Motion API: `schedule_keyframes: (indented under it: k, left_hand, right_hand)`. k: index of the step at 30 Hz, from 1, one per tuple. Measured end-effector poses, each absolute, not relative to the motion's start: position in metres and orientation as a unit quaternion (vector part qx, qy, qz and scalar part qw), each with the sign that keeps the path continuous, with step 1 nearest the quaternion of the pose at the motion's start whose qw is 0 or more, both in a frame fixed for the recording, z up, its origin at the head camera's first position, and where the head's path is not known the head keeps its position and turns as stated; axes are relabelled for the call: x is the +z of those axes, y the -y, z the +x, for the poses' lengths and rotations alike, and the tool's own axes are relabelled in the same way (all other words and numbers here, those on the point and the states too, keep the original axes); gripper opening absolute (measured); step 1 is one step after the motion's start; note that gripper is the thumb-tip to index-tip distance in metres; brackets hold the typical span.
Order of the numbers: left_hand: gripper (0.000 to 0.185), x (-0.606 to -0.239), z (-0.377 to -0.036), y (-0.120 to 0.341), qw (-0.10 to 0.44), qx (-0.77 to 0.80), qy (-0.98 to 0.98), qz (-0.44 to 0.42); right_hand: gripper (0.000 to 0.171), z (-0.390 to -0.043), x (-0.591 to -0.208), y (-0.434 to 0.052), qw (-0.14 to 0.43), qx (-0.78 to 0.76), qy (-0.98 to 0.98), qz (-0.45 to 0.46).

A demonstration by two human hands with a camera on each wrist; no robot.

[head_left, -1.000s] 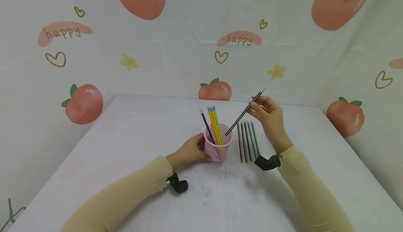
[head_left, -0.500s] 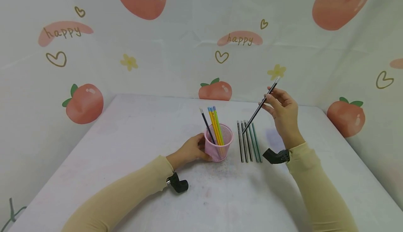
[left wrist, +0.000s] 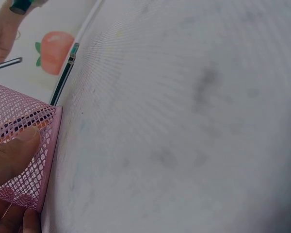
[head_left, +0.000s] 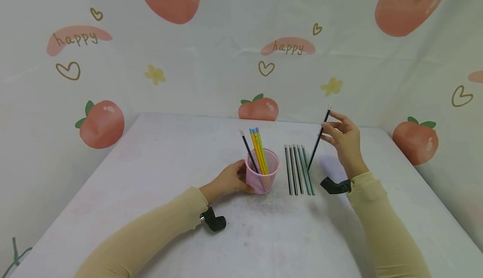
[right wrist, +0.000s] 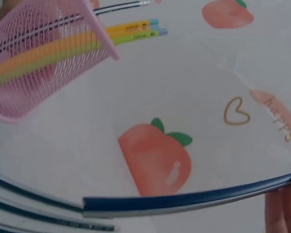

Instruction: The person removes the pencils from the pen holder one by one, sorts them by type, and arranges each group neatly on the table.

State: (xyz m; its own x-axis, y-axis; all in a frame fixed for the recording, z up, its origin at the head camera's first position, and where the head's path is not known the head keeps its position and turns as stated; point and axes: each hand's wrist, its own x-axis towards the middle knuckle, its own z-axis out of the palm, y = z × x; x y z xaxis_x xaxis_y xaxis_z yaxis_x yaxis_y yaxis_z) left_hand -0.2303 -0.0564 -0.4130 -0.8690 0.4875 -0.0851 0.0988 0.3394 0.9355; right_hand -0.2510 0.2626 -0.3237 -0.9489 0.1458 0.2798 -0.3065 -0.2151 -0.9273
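A pink mesh cup (head_left: 262, 173) stands mid-table with two yellow pencils (head_left: 258, 150) and a dark one inside. My left hand (head_left: 228, 180) grips the cup's left side; its thumb (left wrist: 12, 155) presses the mesh (left wrist: 24, 141). My right hand (head_left: 344, 139) pinches a dark pencil (head_left: 318, 139) near its top, tilted with its tip down over the right end of a row of several dark and green pencils (head_left: 298, 169) lying on the table. In the right wrist view the held pencil (right wrist: 184, 199) crosses the frame, with the cup (right wrist: 43, 53) at upper left.
The white table (head_left: 151, 177) is backed by a cloth with peach and heart prints (head_left: 258, 108). Black wrist mounts sit by the left sleeve (head_left: 213, 221) and the right sleeve (head_left: 333, 185).
My right hand carried the dark pencil rightward, away from the cup, and lowered its tip over the right end of the pencil row. The left hand and cup stayed put.
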Motion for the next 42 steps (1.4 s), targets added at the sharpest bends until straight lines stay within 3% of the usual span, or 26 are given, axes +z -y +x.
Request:
schedule_keyframes:
  k: [11, 42]
  left_hand:
    - [0.075, -0.412, -0.23, 0.057, 0.18, 0.548, -0.796, 0.182]
    - [0.074, -0.412, -0.23, 0.057, 0.175, 0.542, -0.8, 0.189]
  right_hand:
    - [0.058, -0.257, -0.34, -0.278, 0.058, 0.62, 0.782, -0.029]
    - [0.051, -0.268, -0.381, -0.278, -0.036, 0.502, 0.862, -0.056]
